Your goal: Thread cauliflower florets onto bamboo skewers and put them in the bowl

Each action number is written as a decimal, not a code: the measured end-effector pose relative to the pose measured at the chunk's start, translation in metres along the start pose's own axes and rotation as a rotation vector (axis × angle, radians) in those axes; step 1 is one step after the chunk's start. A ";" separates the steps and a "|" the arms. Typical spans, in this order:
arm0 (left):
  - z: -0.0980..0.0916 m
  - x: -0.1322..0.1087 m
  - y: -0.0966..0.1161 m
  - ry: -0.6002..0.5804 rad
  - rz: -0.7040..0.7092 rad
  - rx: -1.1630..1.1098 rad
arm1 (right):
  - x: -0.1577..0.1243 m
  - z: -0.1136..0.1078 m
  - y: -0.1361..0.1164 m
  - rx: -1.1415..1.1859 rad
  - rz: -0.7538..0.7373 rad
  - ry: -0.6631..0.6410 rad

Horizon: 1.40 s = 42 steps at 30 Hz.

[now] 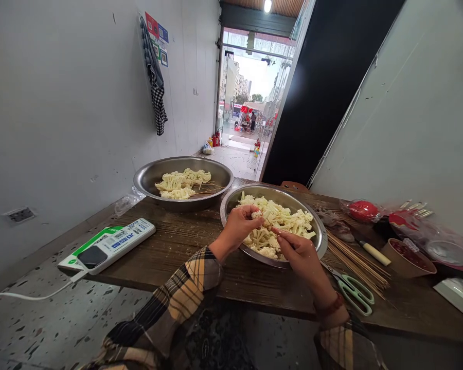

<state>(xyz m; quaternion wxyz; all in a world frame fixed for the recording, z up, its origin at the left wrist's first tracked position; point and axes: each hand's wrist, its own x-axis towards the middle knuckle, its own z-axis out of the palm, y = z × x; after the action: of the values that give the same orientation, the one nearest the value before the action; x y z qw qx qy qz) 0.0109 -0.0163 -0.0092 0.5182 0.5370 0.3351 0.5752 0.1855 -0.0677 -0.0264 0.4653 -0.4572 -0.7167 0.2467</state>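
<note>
**Cauliflower [289,218] picked over in the bowl [322,237]**

The left hand [237,226] closed its fingers round a piece at the bowl's far-left side. The right hand [299,254] pinched another at the near rim. The next move likely called for a skewer [355,259], lying right of the bowl.

On the desk [200,257] two bowls stand side by side: the near bowl [319,226] holds loose cauliflower [285,218], and the far bowl [146,177], behind and to its left, holds skewered pieces [181,184]. Right of the near bowl lie bamboo skewers [357,259], with scissors [355,293] in front of them. A box [118,241] lies at the desk's left edge.
</note>
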 end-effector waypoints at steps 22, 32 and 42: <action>0.010 -0.001 -0.001 -0.213 -0.030 0.033 | 0.004 0.010 -0.007 -0.117 -0.037 0.104; 0.011 -0.002 0.003 -0.128 -0.110 -0.088 | 0.003 0.009 -0.008 -0.071 -0.039 0.058; 0.013 0.001 0.003 -0.205 -0.122 -0.079 | 0.000 0.005 -0.008 -0.098 -0.091 0.127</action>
<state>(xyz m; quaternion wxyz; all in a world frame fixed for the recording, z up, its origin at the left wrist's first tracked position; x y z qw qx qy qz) 0.0229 -0.0185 -0.0036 0.6042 0.5509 0.2896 0.4976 0.1778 -0.0712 -0.0223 0.4975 -0.4610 -0.7171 0.1603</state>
